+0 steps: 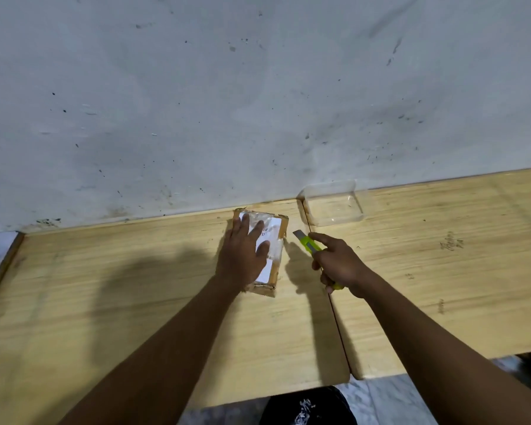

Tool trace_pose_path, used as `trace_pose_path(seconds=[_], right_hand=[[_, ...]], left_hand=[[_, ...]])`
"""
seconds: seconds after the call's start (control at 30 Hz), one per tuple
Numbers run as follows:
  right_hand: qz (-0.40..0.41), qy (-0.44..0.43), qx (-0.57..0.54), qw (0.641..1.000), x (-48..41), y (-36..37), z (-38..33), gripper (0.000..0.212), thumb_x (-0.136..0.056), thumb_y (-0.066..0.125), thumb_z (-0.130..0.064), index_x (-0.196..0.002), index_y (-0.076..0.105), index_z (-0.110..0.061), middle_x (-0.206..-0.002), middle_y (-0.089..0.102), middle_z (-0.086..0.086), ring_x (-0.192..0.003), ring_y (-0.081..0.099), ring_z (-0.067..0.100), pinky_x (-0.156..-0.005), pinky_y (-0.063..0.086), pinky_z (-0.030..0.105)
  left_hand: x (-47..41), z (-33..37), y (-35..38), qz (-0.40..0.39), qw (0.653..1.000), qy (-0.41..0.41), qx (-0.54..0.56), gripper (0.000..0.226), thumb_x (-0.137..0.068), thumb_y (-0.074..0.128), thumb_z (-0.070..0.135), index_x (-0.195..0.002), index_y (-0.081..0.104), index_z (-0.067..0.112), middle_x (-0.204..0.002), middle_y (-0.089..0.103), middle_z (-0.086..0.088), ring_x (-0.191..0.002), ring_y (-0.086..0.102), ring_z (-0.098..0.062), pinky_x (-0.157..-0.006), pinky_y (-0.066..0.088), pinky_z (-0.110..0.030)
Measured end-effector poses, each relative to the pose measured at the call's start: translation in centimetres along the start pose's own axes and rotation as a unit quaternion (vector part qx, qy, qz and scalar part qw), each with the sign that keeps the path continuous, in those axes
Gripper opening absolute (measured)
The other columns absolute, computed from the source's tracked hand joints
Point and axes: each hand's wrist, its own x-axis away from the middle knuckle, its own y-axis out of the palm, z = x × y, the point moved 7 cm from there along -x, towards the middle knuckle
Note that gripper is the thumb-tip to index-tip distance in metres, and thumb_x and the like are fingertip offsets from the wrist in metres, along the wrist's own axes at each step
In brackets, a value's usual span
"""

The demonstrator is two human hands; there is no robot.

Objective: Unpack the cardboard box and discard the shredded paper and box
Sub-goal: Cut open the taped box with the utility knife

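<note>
Taped cardboard box (270,253) with white label lies closed at frame centre, on left wooden table (105,286), near wall (227,87). Contents not visible. Left hand (242,256) flat on box top, fingers spread wide. Right hand (339,263), just right of box, grips yellow-green utility knife (308,243), blade extended toward box. Clear plastic container (333,204) stands upper right of box on right table (442,271), nothing seen inside.

Dim, soft light throws arm shadows leftward on the table (135,271); wide-angle bending at edges.
</note>
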Motion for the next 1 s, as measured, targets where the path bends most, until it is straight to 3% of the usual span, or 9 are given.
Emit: trace_pose_path(seconds=[0.07, 0.17, 0.6, 0.9, 1.0], right_hand=[[-0.006, -0.001, -0.008, 1.000, -0.1, 0.5, 0.1, 0.059, -0.092, 0.042, -0.006, -0.143, 0.046, -0.034, -0.085, 0.060, 0.012, -0.046, 0.048, 0.019, -0.043, 0.048, 0.030], [-0.019, -0.007, -0.022, 1.000, -0.1, 1.3, -0.1, 0.057, -0.093, 0.042, -0.006, -0.142, 0.046, -0.034, -0.086, 0.060, 0.013, -0.046, 0.048, 0.019, -0.042, 0.047, 0.029], [-0.013, -0.016, -0.064, 0.998, -1.4, 1.7, -0.3, 0.055, -0.095, 0.041, -0.005, -0.141, 0.049, -0.034, -0.078, 0.054, 0.010, -0.042, 0.042, 0.017, -0.038, 0.037, 0.024], [-0.018, -0.049, 0.102, 0.993, -2.6, 1.3, -3.2, 0.054, -0.095, 0.040, -0.010, -0.146, 0.043, -0.030, -0.071, 0.052, 0.001, -0.041, 0.043, 0.017, -0.039, 0.042, 0.025], [-0.029, -0.057, 0.169, 0.984, -2.7, 1.2, -4.0, 0.057, -0.093, 0.039, -0.010, -0.147, 0.043, -0.027, -0.081, 0.060, 0.008, -0.045, 0.048, 0.020, -0.038, 0.043, 0.024]], left_hand=[[-0.3, -0.1, 0.1, -0.005, 0.998, 0.066, -0.008, 0.055, -0.095, 0.038, 0.040, -0.140, 0.051, 0.011, -0.150, 0.040, -0.022, -0.142, 0.032, -0.042, -0.111, 0.036, -0.055], [-0.4, 0.1, 0.4, -0.014, 0.995, 0.099, -0.005, 0.055, -0.097, 0.035, 0.038, -0.142, 0.048, 0.009, -0.152, 0.039, -0.019, -0.144, 0.029, -0.038, -0.114, 0.032, -0.053], [-1.0, 0.9, 1.3, 0.017, 0.999, 0.008, 0.035, 0.065, -0.095, 0.020, 0.046, -0.149, 0.037, 0.015, -0.159, 0.027, -0.013, -0.150, 0.014, -0.031, -0.120, 0.016, -0.047], [-2.5, 0.5, 1.8, 0.017, 1.000, -0.011, -0.003, 0.070, -0.095, 0.013, 0.057, -0.151, 0.035, 0.020, -0.161, 0.023, -0.009, -0.151, 0.008, -0.026, -0.121, 0.010, -0.044], [-2.5, 0.3, 1.9, 0.017, 1.000, -0.008, -0.011, 0.071, -0.095, 0.015, 0.058, -0.150, 0.036, 0.020, -0.161, 0.024, -0.010, -0.151, 0.009, -0.027, -0.121, 0.012, -0.045]])
